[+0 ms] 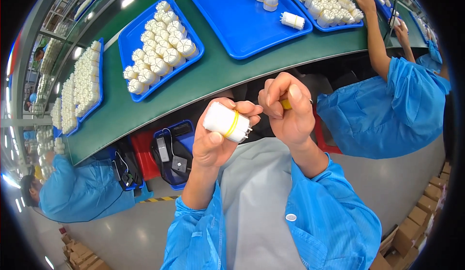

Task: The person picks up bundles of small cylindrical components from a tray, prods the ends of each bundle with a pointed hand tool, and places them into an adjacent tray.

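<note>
My left hand is closed around a white bundle, roughly cylindrical, with a yellow band around its middle and thin metal pins at its lower right end. Close to its right, my right hand is raised with its fingers curled. Something small and yellow shows between those fingers; most of it is hidden, so its kind is unclear. Beyond my hands, a blue tray on the green bench holds three similar white bundles, one lying on its side.
Another blue tray, at the left, holds many banded bundles. More filled trays stand at far left and far right. A co-worker in a blue smock reaches over the green bench at right; another person sits at left. Cardboard boxes line the right.
</note>
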Motion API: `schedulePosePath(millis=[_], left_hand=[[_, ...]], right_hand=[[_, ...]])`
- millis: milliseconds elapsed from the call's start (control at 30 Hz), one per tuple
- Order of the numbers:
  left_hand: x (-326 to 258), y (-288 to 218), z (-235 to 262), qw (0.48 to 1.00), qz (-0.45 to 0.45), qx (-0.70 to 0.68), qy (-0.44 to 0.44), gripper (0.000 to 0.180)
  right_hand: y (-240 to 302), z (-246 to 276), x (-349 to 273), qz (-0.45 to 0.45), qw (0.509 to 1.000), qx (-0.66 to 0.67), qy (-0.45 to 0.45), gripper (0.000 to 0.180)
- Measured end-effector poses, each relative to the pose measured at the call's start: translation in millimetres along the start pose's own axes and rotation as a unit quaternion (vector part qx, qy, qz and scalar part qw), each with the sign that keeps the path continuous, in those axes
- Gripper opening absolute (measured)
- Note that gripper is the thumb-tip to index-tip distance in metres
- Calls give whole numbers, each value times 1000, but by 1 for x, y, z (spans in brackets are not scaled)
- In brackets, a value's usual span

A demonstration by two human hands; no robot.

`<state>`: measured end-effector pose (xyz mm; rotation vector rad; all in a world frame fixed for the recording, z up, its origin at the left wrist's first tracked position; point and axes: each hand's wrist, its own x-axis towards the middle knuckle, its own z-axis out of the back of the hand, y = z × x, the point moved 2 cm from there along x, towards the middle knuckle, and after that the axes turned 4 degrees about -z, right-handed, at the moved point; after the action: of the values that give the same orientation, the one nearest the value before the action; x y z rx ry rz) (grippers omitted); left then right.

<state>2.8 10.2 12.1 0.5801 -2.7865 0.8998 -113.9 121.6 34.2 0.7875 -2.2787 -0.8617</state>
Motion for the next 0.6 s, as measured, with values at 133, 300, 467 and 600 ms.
schedulePosePath(millis=[133,300,467,600], left_hand=[[6,7,13,1000,8,-16,17,57],[19,15,26,995,21,-62,69,54],[40,19,34,994,-19,28,101,49],[51,20,35,970,-113,172,125,41]], right_hand=[[-1,7,5,17,1000,13,-5,37],[-4,21,12,4,1000,28,-15,41],[-9,37,19,-14,999,36,-37,42],[-9,45,24,-29,997,50,-45,42]])
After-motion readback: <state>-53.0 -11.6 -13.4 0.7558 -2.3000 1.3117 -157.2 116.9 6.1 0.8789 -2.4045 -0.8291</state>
